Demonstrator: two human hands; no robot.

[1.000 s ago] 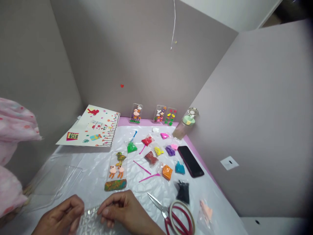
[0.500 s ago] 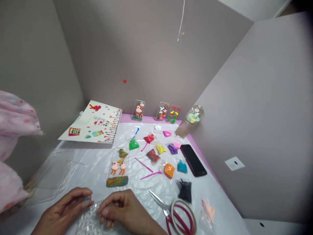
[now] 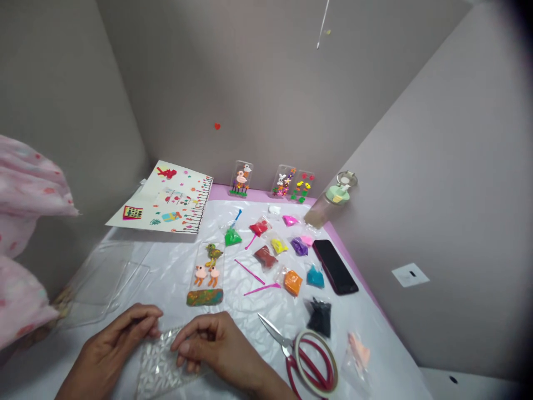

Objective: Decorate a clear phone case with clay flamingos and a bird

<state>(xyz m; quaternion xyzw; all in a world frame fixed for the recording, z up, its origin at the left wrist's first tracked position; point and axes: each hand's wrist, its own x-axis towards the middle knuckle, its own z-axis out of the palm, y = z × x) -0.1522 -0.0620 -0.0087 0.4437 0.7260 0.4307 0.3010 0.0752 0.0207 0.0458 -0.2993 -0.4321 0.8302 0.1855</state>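
Observation:
My left hand (image 3: pixel 110 347) is at the lower left, thumb and fingers pressed together; whatever may be between the tips is hidden. My right hand (image 3: pixel 227 344) has its thumb against curled fingers in a pinch, over a clear patterned plastic piece (image 3: pixel 160 369) lying on the table. What it pinches, if anything, cannot be seen. Beyond the hands lies a clear phone case (image 3: pixel 219 266) with a mottled clay duck (image 3: pixel 214 254), two pink clay birds (image 3: pixel 200 273) and a mottled brown-green clay strip (image 3: pixel 205 297) along its near end.
Red-handled scissors (image 3: pixel 287 347) lie under a tape roll (image 3: pixel 296 355) at right. Several clay packets, such as orange (image 3: pixel 293 282) and black (image 3: pixel 320 318), pink modelling tools (image 3: pixel 262 289), and a phone (image 3: pixel 335 266) are spread beyond. Decorated cases (image 3: pixel 241 179), a bottle (image 3: pixel 327 205) and notebook (image 3: pixel 166 203) stand behind.
The view has tilted slightly, so the table items appear shifted. A small blue bit that showed at my left fingertips is out of sight. More of the patterned plastic shows between the hands.

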